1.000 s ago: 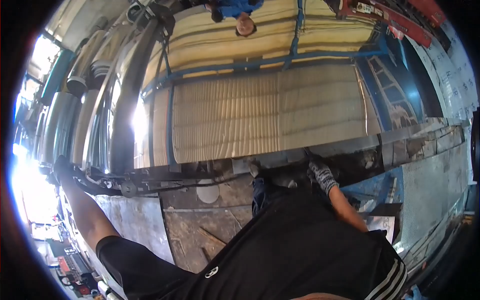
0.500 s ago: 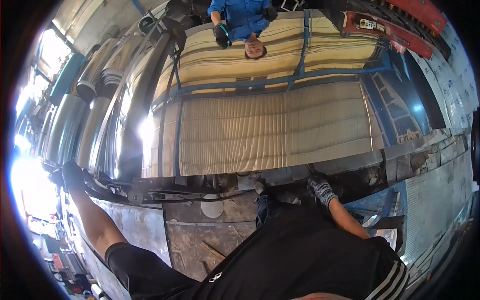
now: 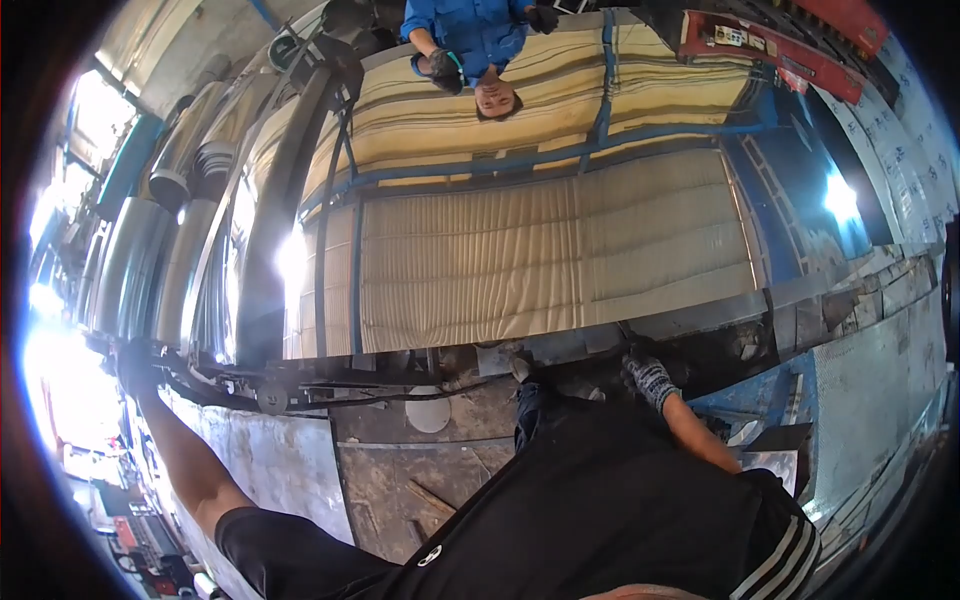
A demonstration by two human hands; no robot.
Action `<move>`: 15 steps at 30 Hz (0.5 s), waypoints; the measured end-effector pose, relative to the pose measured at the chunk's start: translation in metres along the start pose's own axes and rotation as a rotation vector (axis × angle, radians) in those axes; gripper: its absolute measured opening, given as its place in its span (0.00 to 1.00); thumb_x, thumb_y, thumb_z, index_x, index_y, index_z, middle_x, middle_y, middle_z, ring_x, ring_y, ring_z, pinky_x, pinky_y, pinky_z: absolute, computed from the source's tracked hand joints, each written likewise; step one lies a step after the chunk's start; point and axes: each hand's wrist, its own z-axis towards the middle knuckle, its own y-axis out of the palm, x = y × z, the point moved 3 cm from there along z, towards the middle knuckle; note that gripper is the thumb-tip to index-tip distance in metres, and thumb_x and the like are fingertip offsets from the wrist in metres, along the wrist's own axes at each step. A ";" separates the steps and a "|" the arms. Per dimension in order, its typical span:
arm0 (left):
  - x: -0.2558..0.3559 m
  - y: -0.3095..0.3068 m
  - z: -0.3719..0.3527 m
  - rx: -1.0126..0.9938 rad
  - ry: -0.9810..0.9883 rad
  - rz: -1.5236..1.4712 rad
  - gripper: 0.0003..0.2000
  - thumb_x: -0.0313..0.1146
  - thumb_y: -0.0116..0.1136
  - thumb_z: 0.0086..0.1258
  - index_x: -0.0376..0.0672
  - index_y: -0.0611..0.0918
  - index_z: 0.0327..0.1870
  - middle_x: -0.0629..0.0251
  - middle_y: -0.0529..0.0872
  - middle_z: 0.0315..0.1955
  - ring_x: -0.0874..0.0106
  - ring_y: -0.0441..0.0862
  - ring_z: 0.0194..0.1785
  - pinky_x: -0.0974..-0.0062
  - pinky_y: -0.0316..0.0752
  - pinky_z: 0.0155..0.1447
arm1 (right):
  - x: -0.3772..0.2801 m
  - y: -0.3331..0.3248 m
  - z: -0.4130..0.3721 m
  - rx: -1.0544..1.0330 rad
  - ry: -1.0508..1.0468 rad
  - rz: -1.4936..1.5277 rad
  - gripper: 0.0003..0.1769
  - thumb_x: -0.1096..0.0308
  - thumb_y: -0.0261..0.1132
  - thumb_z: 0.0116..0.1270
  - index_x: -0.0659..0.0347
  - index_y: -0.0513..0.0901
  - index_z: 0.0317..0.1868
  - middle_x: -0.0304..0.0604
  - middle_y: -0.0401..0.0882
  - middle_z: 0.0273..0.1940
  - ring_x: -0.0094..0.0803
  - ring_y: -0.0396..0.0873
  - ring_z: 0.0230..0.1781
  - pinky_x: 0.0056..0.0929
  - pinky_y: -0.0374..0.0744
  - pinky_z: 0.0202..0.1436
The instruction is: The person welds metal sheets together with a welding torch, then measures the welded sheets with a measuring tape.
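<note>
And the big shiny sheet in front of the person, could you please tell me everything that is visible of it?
The sheet is large, thin and mirror-bright, apparently polished metal. It lies roughly flat, its near edge running slightly upward to the right in the picture. Wavy reflections show ribbed panels, blue beams and an upside-down person in blue. The gloved right hand is by that edge; whether it touches is unclear.

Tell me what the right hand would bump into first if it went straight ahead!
The right hand would probably meet the near edge of the shiny sheet, though it might pass underneath; depth is unclear.
</note>
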 end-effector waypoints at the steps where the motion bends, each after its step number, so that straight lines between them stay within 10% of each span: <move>1: 0.016 -0.026 -0.005 -0.172 -0.059 0.142 0.22 0.45 0.45 0.75 0.40 0.83 0.56 0.42 0.84 0.50 0.49 0.81 0.57 0.56 0.75 0.63 | -0.003 0.001 -0.002 -0.034 -0.123 0.060 0.15 0.50 0.63 0.73 0.52 0.81 0.38 0.36 0.81 0.28 0.27 0.75 0.21 0.31 0.73 0.23; 3: -0.014 0.036 0.013 0.187 0.052 -0.417 0.27 0.55 0.44 0.75 0.39 0.85 0.52 0.39 0.85 0.44 0.46 0.83 0.52 0.52 0.76 0.57 | -0.008 -0.002 0.007 -0.079 -0.256 0.110 0.14 0.51 0.63 0.74 0.52 0.81 0.39 0.36 0.81 0.28 0.27 0.75 0.20 0.31 0.74 0.23; 5: 0.028 -0.010 0.011 0.043 -0.254 -0.407 0.31 0.59 0.44 0.74 0.37 0.86 0.49 0.39 0.86 0.41 0.46 0.83 0.52 0.51 0.75 0.57 | 0.007 0.003 0.022 -0.101 0.006 -0.041 0.16 0.60 0.56 0.72 0.56 0.81 0.54 0.54 0.84 0.50 0.52 0.83 0.46 0.49 0.79 0.53; 6: 0.044 -0.029 0.009 -0.100 -0.544 -0.391 0.34 0.64 0.43 0.74 0.36 0.87 0.45 0.38 0.86 0.39 0.45 0.83 0.51 0.50 0.74 0.56 | -0.016 -0.020 0.001 -0.102 0.001 -0.046 0.16 0.60 0.56 0.72 0.56 0.81 0.54 0.54 0.84 0.50 0.52 0.83 0.46 0.49 0.79 0.53; 8: 0.023 -0.001 0.021 -0.085 -0.507 -0.358 0.36 0.66 0.43 0.73 0.35 0.87 0.45 0.38 0.86 0.40 0.45 0.83 0.52 0.50 0.73 0.56 | -0.114 -0.022 -0.010 -0.137 0.488 0.146 0.17 0.58 0.52 0.76 0.55 0.81 0.56 0.53 0.83 0.54 0.52 0.82 0.50 0.48 0.77 0.57; 15: 0.036 -0.023 0.004 -0.048 -0.463 -0.452 0.33 0.65 0.51 0.69 0.38 0.88 0.44 0.42 0.87 0.42 0.49 0.84 0.52 0.53 0.73 0.55 | -0.020 -0.003 0.006 -0.184 0.214 -0.187 0.21 0.60 0.46 0.80 0.56 0.77 0.64 0.50 0.76 0.65 0.47 0.74 0.64 0.43 0.72 0.67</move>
